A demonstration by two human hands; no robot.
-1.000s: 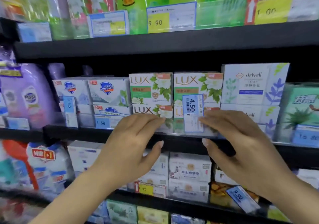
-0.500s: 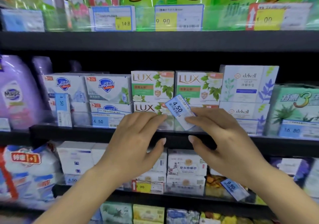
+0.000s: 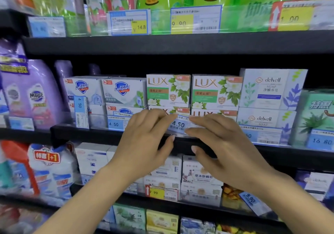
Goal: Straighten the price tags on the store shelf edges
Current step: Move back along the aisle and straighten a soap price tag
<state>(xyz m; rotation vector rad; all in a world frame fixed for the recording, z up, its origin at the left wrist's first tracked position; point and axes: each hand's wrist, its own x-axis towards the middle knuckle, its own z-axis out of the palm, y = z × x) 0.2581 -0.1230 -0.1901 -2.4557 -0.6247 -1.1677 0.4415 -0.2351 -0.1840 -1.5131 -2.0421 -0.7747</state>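
A blue-and-white 4.50 price tag (image 3: 178, 125) lies almost level on the middle shelf edge (image 3: 90, 132), below the green LUX soap boxes (image 3: 168, 91). My left hand (image 3: 144, 140) lays straight fingers on the tag's left end. My right hand (image 3: 220, 143) covers its right end with straight fingers. Both thumbs hang free below the shelf edge. Another 4.50 tag (image 3: 80, 111) stands upright on its short side in front of the Safeguard boxes (image 3: 122, 93). A 9.90 tag (image 3: 250, 199) hangs tilted on the shelf below.
Level tags sit at 4.50 (image 3: 115, 123) and 16.80 (image 3: 321, 140) on the middle shelf, and at 14.8 (image 3: 130, 23) and 9.90 (image 3: 196, 19) on the top shelf. Purple Magic bottles (image 3: 34, 93) stand at left, delvell boxes (image 3: 271, 89) at right.
The 4.50 tag under the LUX boxes turned from upright through a slant to nearly level. Both hands closed in on its two ends.
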